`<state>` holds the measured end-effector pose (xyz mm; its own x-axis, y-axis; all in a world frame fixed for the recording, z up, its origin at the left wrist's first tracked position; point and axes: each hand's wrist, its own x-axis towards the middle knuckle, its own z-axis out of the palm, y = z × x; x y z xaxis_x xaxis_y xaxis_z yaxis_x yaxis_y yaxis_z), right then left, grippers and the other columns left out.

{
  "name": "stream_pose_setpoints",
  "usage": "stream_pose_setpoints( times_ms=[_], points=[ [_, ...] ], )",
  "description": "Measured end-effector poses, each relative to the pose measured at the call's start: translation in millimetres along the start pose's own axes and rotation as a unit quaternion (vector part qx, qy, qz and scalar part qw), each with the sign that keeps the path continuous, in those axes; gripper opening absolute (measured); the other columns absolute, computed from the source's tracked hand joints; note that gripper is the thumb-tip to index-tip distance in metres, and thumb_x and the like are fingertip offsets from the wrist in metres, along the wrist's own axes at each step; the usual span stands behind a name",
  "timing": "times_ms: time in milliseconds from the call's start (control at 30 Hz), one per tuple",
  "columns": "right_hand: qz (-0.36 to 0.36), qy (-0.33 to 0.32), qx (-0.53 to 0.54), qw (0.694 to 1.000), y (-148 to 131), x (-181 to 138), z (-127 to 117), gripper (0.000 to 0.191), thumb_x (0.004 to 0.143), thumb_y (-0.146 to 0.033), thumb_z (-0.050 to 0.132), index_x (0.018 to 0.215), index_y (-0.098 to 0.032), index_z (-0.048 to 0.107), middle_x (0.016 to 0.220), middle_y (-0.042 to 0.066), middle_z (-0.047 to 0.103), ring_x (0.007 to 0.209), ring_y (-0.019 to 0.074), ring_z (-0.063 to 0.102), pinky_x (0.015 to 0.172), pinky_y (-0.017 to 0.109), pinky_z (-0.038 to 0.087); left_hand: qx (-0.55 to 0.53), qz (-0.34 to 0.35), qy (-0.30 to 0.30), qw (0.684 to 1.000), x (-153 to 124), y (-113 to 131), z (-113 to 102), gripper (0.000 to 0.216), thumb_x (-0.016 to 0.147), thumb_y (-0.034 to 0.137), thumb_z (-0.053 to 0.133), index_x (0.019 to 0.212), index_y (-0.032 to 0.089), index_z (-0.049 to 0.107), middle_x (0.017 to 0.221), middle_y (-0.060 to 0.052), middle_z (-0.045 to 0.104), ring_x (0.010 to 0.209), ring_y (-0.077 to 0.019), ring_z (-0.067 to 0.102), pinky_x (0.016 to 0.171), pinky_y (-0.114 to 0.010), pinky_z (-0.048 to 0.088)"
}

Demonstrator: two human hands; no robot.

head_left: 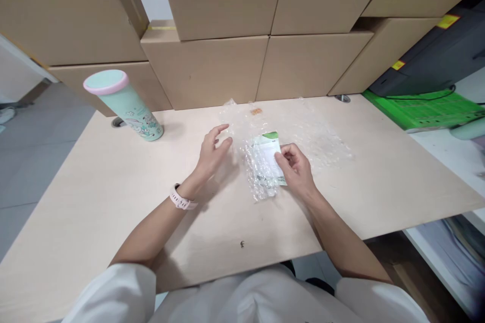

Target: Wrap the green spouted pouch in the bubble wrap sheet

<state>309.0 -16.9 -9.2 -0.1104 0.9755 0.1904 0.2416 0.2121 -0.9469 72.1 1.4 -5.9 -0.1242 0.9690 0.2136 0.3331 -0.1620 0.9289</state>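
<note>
My right hand point(296, 169) pinches the right edge of a small white packet with green print point(271, 154). Clear bubble wrap point(320, 136) lies spread on the table behind and under the packet, and one flap folds over the packet's left side. To the left of the wrap, my left hand point(214, 151) is raised a little above the table with its fingers apart, holding nothing. An orange label point(256, 111) shows at the far part of the wrap.
A mint tumbler with a pink rim point(131, 106) stands on the wooden table point(125, 202) at the left. Stacked cardboard boxes point(215, 70) line the back edge. A green crate point(435, 108) and dark equipment point(428, 50) are at the right.
</note>
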Motion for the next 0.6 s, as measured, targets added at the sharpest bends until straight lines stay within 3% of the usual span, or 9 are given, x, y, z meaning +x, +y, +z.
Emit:
stream_pose_setpoints(
  times_ms=[100,233,300,367,433,500,600],
  points=[
    [0.010,-0.083,0.036,0.996,-4.2,-3.2,1.3,0.028,0.089,-0.048,0.060,0.081,-0.023,0.049,0.073,-0.002,0.051,0.061,0.0131,0.047,0.055,0.027,0.037,0.051,0.112,-0.043,0.991,-7.4,18.0,1.5,0.039,0.096,0.045,0.048,0.129,0.026,0.058,0.138,-0.008,0.059,0.132,-0.0233,0.048,0.112,-0.043,0.035],
    [0.080,-0.101,0.047,0.991,1.0,1.2,0.1,0.029,0.086,-0.048,0.061,0.079,-0.023,0.049,0.067,-0.004,0.051,0.056,0.0124,0.047,0.049,0.025,0.035,0.152,0.102,-0.096,0.978,-9.0,28.1,1.5,0.045,0.101,0.042,0.036,0.138,0.022,0.050,0.103,-0.006,0.073,0.114,-0.0229,0.061,0.118,-0.050,0.021],
    [0.136,-0.076,0.014,0.988,8.6,7.7,-6.2,0.027,0.084,-0.046,0.062,0.076,-0.023,0.048,0.063,-0.004,0.052,0.052,0.0124,0.048,0.046,0.024,0.034,0.287,0.068,-0.129,0.947,-3.4,22.8,-4.3,0.041,0.098,0.040,0.044,0.131,0.019,0.057,0.081,-0.004,0.072,0.102,-0.0257,0.065,0.118,-0.055,0.014],
    [0.168,-0.051,-0.040,0.984,17.6,14.7,-15.4,0.025,0.082,-0.042,0.061,0.074,-0.023,0.047,0.062,-0.004,0.054,0.051,0.0125,0.048,0.045,0.024,0.033,0.431,0.045,-0.161,0.886,4.0,15.1,-13.8,0.033,0.092,0.035,0.054,0.117,0.018,0.066,0.072,-0.004,0.070,0.096,-0.0288,0.065,0.117,-0.058,0.012],
    [0.163,-0.024,-0.115,0.980,25.5,20.5,-25.9,0.021,0.081,-0.038,0.060,0.073,-0.023,0.047,0.061,-0.004,0.055,0.050,0.0126,0.048,0.045,0.023,0.033,0.537,0.039,-0.180,0.823,10.6,9.7,-25.1,0.026,0.087,0.030,0.060,0.108,0.019,0.069,0.079,-0.007,0.071,0.099,-0.0309,0.063,0.116,-0.060,0.012],
    [0.134,0.009,-0.184,0.974,29.7,24.1,-35.5,0.017,0.082,-0.034,0.058,0.073,-0.023,0.049,0.061,-0.004,0.055,0.051,0.0127,0.048,0.046,0.024,0.032,0.588,0.028,-0.190,0.786,14.7,8.4,-35.6,0.027,0.083,0.029,0.062,0.109,0.020,0.068,0.096,-0.010,0.071,0.106,-0.0325,0.059,0.112,-0.059,0.021],
    [0.088,0.047,-0.155,0.983,25.7,24.6,-42.1,0.018,0.083,-0.037,0.059,0.076,-0.023,0.050,0.059,-0.004,0.054,0.050,0.0121,0.047,0.046,0.023,0.033,0.562,-0.007,-0.236,0.793,16.5,9.3,-44.9,0.036,0.084,0.030,0.061,0.118,0.022,0.063,0.115,-0.014,0.064,0.112,-0.0327,0.055,0.096,-0.047,0.041]
  ],
)
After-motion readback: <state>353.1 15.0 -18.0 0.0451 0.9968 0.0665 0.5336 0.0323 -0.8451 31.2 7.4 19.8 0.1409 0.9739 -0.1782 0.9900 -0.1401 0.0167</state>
